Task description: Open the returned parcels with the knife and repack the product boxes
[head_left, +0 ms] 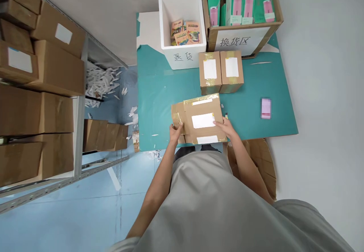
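A flat cardboard parcel (202,109) with a white label and yellowish tape lies at the near edge of the teal table (159,92). My left hand (175,133) grips its near left corner, fingers closed on the cardboard. My right hand (224,126) rests on the parcel's near right part, fingers curled over its top beside the label. Two small taped boxes (221,71) with white labels stand side by side just beyond the parcel.
At the table's back stand a white foam box (182,51) with colourful packets and a cardboard carton (241,37) of green-and-pink packages. A phone (265,108) lies to the right. Shelving (42,85) stacked with cartons is on the left; paper scraps litter the floor.
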A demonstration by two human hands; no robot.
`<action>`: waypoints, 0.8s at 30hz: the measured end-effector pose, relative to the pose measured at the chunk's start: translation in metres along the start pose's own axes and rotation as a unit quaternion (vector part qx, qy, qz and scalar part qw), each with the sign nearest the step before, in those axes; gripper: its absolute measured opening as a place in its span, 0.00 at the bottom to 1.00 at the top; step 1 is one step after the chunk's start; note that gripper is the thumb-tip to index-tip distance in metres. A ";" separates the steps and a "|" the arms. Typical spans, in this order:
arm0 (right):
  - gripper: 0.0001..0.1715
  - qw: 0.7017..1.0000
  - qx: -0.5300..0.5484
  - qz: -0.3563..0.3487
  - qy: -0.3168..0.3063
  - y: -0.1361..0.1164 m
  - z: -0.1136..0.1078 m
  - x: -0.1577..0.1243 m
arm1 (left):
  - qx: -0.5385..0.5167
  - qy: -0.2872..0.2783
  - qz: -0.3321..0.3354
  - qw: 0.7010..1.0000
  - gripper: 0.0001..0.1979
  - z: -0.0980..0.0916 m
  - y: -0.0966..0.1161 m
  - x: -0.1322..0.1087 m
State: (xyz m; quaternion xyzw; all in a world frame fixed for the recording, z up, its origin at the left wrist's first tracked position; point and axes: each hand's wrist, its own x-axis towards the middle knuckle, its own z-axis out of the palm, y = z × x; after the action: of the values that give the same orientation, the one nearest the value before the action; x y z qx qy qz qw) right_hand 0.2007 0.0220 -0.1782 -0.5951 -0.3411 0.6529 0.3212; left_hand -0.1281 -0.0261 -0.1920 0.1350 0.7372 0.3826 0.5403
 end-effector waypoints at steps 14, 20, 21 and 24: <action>0.36 0.963 0.080 -0.075 0.246 0.020 -0.017 -0.188 | 0.107 -0.347 0.077 0.929 0.35 -0.007 0.063 0.004; 0.39 0.826 0.145 -0.063 0.541 0.094 0.043 -0.312 | 0.237 -0.476 0.192 0.825 0.17 0.041 0.051 -0.047; 0.41 0.810 0.198 -0.058 0.549 0.105 0.058 -0.335 | 0.254 -0.504 0.209 0.799 0.13 0.046 0.044 -0.063; 0.48 0.777 0.319 -0.061 0.539 0.130 0.105 -0.396 | 0.286 -0.618 0.242 0.691 0.05 0.051 0.016 -0.112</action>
State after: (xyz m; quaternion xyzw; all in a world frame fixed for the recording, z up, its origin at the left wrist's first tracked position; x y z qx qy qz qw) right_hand 0.1278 -0.3845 -0.0584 -0.6908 0.0803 0.2754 0.6637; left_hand -0.0427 -0.0625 -0.1088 0.6631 0.2520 0.1010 0.6976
